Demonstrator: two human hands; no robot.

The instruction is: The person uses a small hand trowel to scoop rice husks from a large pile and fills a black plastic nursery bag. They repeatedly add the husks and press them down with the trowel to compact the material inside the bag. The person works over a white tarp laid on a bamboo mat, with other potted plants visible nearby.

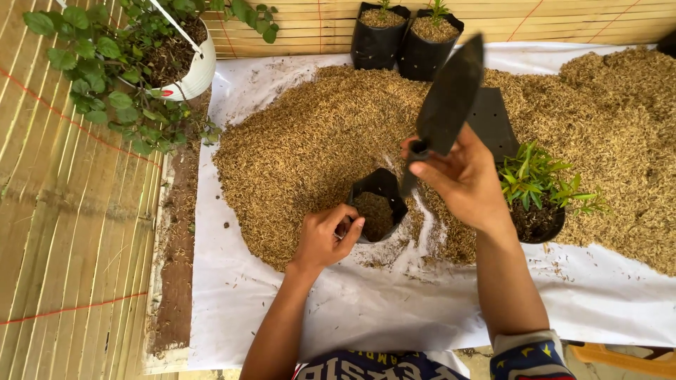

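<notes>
Sleeves: patterned blue cuffs [529, 355] at the bottom edge of the frame, both forearms reaching up over a white sheet [366, 309] spread on the floor.
Left hand: the left hand [325, 236], lower centre, is clenched on the near rim of a small black grow bag [380, 190], thumb and fingers pinching the edge so the mouth gapes.
Grow bag: stands upright at the front edge of the husk heap [303, 141], partly filled with the same brown husk.
Right hand: the right hand [461, 176], right of centre, is grasping the handle of a dark trowel [451, 95], blade raised and tilted toward the upper middle of the frame, above and just right of the bag.
Heap: rice-husk mix covers most of the sheet from centre to the right edge.
Seedling: a green plant in a black pot [539, 211] sits just right of the right hand, partly behind the wrist.
Background: two filled black bags [405, 39] at top centre; a white hanging pot [197, 67] with leafy growth at upper left; bamboo matting [70, 211] down the left side.
Technique, as judged: keeping the rim pinched wide and the bag upright, and tipping the blade low over the mouth, would keep husk from spilling.
</notes>
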